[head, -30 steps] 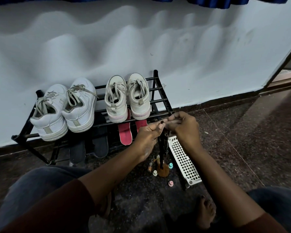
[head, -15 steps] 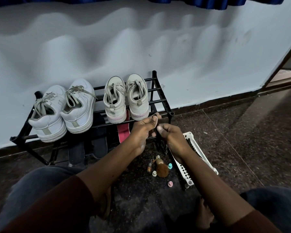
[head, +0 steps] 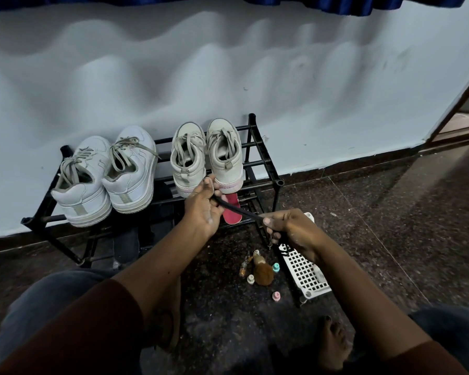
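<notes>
Left hand (head: 202, 212) is curled round the upper end of the black rod (head: 238, 208); right hand (head: 295, 228) pinches the lower end. The rod hangs tilted in the air, just in front of the shoe rack (head: 266, 169) lower tier, over the red sole (head: 234, 216). Looks like a rack bar, so my plan is:
- keep both grips, level it first
- line 1 end up with the corner socket (head: 280, 182), then push straight
- stay off the white grid panel (head: 303, 272) and the trinkets (head: 263, 272) below
</notes>
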`<action>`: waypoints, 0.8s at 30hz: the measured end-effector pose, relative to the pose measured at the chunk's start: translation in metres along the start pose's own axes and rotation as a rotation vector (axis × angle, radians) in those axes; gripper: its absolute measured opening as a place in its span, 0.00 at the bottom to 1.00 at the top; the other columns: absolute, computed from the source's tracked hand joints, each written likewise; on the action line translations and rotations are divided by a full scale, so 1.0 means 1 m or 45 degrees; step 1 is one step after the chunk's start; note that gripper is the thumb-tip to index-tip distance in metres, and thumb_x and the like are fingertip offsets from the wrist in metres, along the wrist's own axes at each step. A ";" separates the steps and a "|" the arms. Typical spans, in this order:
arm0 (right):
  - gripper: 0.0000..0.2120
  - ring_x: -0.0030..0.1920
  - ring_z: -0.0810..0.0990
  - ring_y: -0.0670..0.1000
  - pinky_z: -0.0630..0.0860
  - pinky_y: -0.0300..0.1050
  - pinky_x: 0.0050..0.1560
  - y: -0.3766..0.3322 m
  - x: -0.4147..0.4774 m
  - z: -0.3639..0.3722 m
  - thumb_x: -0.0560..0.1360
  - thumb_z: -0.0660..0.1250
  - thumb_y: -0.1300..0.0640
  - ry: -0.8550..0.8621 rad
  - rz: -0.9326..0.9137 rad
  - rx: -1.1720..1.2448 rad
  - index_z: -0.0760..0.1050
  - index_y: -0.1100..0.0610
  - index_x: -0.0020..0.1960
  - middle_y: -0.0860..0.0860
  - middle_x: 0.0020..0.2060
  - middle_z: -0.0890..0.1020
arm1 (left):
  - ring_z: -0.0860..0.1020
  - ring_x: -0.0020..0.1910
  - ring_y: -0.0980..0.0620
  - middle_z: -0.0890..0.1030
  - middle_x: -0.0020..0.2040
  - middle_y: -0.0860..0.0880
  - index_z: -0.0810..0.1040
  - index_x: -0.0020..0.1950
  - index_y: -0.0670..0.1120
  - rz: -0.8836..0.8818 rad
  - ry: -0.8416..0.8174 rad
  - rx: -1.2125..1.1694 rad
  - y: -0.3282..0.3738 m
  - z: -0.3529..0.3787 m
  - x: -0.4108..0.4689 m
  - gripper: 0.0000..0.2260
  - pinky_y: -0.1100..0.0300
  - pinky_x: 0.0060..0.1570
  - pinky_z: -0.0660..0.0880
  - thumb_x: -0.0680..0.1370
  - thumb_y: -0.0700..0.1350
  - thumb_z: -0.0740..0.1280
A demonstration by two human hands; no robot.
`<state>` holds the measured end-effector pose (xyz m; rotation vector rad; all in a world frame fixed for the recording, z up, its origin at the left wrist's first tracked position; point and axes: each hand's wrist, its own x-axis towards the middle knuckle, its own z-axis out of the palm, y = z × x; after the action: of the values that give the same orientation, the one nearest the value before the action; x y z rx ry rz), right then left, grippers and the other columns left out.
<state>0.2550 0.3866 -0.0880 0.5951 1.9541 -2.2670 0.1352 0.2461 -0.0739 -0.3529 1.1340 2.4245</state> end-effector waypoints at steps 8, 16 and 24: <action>0.16 0.25 0.67 0.45 0.68 0.34 0.25 -0.006 -0.007 -0.017 0.76 0.62 0.68 0.077 0.043 -0.387 0.81 0.57 0.34 0.64 0.35 0.76 | 0.68 0.21 0.63 0.69 0.34 0.51 0.73 0.44 0.44 0.196 0.088 0.082 0.016 -0.014 0.012 0.10 0.71 0.21 0.62 0.82 0.37 0.56; 0.05 0.29 0.77 0.47 0.75 0.34 0.32 -0.012 -0.005 -0.032 0.70 0.72 0.62 0.431 -0.076 -0.908 0.81 0.59 0.36 0.52 0.32 0.82 | 0.67 0.30 0.59 0.71 0.37 0.50 0.75 0.46 0.44 0.331 0.067 0.277 0.014 -0.019 0.011 0.08 0.71 0.24 0.63 0.82 0.40 0.58; 0.07 0.39 0.81 0.58 0.78 0.49 0.40 -0.027 -0.005 -0.012 0.67 0.70 0.72 0.285 -0.766 -1.546 0.83 0.62 0.41 0.60 0.39 0.82 | 0.73 0.33 0.58 0.77 0.39 0.48 0.77 0.47 0.42 0.330 -0.307 0.711 -0.002 -0.003 -0.006 0.09 0.68 0.32 0.71 0.81 0.40 0.58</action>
<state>0.2542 0.4022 -0.0625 0.0840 3.3224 -0.7120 0.1408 0.2433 -0.0744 0.2693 1.7469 2.1468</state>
